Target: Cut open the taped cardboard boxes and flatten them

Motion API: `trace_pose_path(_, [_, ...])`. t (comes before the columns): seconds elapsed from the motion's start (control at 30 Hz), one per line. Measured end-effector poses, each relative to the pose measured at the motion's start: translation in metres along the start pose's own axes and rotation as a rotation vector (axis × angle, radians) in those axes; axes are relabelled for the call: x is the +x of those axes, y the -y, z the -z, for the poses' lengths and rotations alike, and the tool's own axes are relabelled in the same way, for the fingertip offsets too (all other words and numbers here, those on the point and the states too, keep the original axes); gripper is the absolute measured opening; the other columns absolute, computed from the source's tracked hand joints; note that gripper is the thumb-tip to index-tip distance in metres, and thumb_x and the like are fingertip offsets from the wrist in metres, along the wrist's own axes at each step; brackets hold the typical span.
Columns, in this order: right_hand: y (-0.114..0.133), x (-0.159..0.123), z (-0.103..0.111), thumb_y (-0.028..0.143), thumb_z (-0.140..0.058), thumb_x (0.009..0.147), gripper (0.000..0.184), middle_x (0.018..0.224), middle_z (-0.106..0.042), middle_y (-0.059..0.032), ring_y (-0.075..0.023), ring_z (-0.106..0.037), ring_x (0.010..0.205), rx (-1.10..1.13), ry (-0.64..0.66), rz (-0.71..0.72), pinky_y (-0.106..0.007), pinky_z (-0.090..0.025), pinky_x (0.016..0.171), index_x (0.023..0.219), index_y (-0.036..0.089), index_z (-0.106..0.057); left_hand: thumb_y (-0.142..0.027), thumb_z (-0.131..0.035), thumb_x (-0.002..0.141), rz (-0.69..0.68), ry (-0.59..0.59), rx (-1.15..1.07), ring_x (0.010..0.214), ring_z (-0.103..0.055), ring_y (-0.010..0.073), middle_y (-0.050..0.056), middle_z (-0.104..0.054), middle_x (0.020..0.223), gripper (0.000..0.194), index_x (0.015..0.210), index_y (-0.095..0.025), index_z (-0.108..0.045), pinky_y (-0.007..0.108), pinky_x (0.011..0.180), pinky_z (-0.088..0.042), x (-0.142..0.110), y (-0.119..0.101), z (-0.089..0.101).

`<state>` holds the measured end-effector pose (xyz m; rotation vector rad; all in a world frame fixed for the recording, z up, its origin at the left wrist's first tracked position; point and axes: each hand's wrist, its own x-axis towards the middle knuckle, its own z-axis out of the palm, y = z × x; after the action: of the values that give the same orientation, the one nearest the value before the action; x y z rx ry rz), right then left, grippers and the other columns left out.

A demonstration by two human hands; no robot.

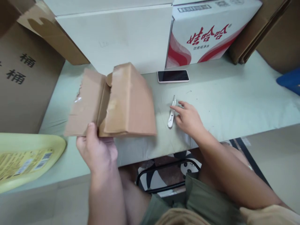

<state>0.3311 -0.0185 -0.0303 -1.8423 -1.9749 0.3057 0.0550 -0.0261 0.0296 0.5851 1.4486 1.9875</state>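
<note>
My left hand [97, 150] grips the lower edge of a brown cardboard box [140, 103], its thumb over an opened flap [85, 100]. The box tilts above the table, with a gap along its torn top edge; what is inside is hidden. A white utility knife [171, 115] lies on the table to the right of the box, its tip pointing away from me. Over the knife hovers my right hand [188, 118], fingers apart, the index fingertip at the knife's body. Whether that finger touches it I cannot tell.
A smartphone [172, 76] lies in front of white cartons [117, 37] at the back of the pale green table [234, 103]. A yellow-green jug [28, 159] stands at the left, near a large brown carton [21, 81]. Something blue [289, 81] sits at the right edge.
</note>
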Motion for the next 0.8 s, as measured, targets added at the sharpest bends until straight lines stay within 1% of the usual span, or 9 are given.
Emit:
trace_pose_path(0.1, [0.006, 0.000, 0.003, 0.021, -0.058, 0.090, 0.038, 0.138, -0.074, -0.0151, -0.0372, -0.068, 0.131, 0.236, 0.026, 0.195, -0.061, -0.052, 0.117, 0.117, 0.023, -0.085, -0.022, -0.077, 0.074, 0.210, 0.069, 0.023, 0.085, -0.071, 0.0173, -0.001, -0.072, 0.087, 0.015, 0.085, -0.024, -0.066, 0.024, 0.065, -0.058, 0.004, 0.000, 0.004])
trace_pose_path(0.17, [0.010, -0.002, 0.006, 0.027, -0.059, 0.095, 0.037, 0.141, -0.074, -0.0132, -0.0345, -0.067, 0.135, 0.441, 0.052, 0.298, -0.059, -0.051, 0.120, 0.124, 0.024, -0.082, -0.019, -0.081, 0.066, 0.267, 0.103, 0.099, 0.080, -0.068, 0.0164, -0.001, -0.073, 0.092, 0.031, 0.092, -0.025, -0.067, 0.022, 0.057, -0.051, 0.006, 0.004, 0.007])
trace_pose_path(0.27, [0.013, -0.005, 0.007, 0.041, -0.059, 0.103, 0.047, 0.154, -0.067, -0.0137, -0.0340, -0.063, 0.143, 0.669, 0.041, 0.309, -0.057, -0.050, 0.122, 0.147, 0.025, -0.068, -0.018, -0.087, 0.064, 0.081, 0.076, 0.283, 0.106, -0.072, 0.0196, 0.004, -0.074, 0.124, 0.049, 0.108, -0.027, -0.068, 0.027, 0.078, -0.058, 0.009, 0.009, 0.012])
trace_pose_path(0.33, [0.013, -0.007, 0.004, 0.056, -0.058, 0.105, 0.058, 0.157, -0.064, -0.0145, -0.0345, -0.061, 0.146, 0.784, 0.019, 0.284, -0.057, -0.048, 0.125, 0.155, 0.026, -0.059, -0.027, -0.086, 0.072, -0.032, 0.090, 0.432, 0.122, -0.069, 0.0244, 0.007, -0.074, 0.132, 0.038, 0.107, -0.026, -0.072, 0.036, 0.100, -0.058, 0.010, 0.010, 0.013])
trace_pose_path(0.4, [0.013, -0.009, 0.001, 0.071, -0.060, 0.101, 0.072, 0.158, -0.063, -0.0159, -0.0355, -0.059, 0.149, 0.843, 0.017, 0.264, -0.057, -0.046, 0.127, 0.157, 0.026, -0.056, -0.038, -0.078, 0.080, -0.011, 0.176, 0.538, 0.120, -0.070, 0.0293, 0.009, -0.077, 0.117, 0.021, 0.094, -0.023, -0.075, 0.045, 0.108, -0.054, 0.011, 0.009, 0.015])
trace_pose_path(0.53, [0.019, -0.010, 0.001, 0.082, -0.073, 0.085, 0.094, 0.160, -0.058, -0.0201, -0.0388, -0.056, 0.151, 0.837, 0.079, 0.260, -0.058, -0.046, 0.127, 0.156, 0.022, -0.055, -0.047, -0.060, 0.091, 0.038, 0.348, 0.668, 0.109, -0.070, 0.0317, 0.008, -0.077, 0.094, 0.031, 0.083, -0.021, -0.075, 0.053, 0.114, -0.049, 0.014, 0.010, 0.021])
trace_pose_path(0.63, [0.025, -0.011, 0.006, 0.073, -0.079, 0.086, 0.073, 0.144, -0.070, -0.0184, -0.0374, -0.066, 0.137, 0.858, 0.109, 0.247, -0.057, -0.056, 0.117, 0.136, 0.021, -0.067, -0.053, -0.055, 0.098, -0.037, 0.453, 0.656, 0.128, -0.066, 0.0326, 0.008, -0.078, 0.108, 0.037, 0.098, -0.022, -0.077, 0.051, 0.124, -0.044, 0.016, 0.020, 0.027])
trace_pose_path(0.7, [0.027, -0.011, 0.009, 0.063, -0.078, 0.091, 0.045, 0.113, -0.079, -0.0134, -0.0326, -0.076, 0.110, 0.884, 0.167, 0.217, -0.052, -0.065, 0.099, 0.109, 0.022, -0.074, -0.054, -0.052, 0.100, -0.056, 0.538, 0.570, 0.140, -0.061, 0.0325, 0.009, -0.077, 0.121, 0.040, 0.110, -0.024, -0.076, 0.051, 0.128, -0.041, 0.018, 0.028, 0.030])
trace_pose_path(0.8, [0.026, -0.011, 0.009, 0.054, -0.080, 0.089, 0.035, 0.086, -0.075, -0.0076, -0.0250, -0.073, 0.079, 0.879, 0.199, 0.116, -0.041, -0.065, 0.072, 0.098, 0.022, -0.070, -0.053, -0.051, 0.101, -0.081, 0.626, 0.478, 0.153, -0.052, 0.0305, 0.009, -0.071, 0.138, 0.042, 0.129, -0.029, -0.071, 0.050, 0.134, -0.035, 0.019, 0.033, 0.032])
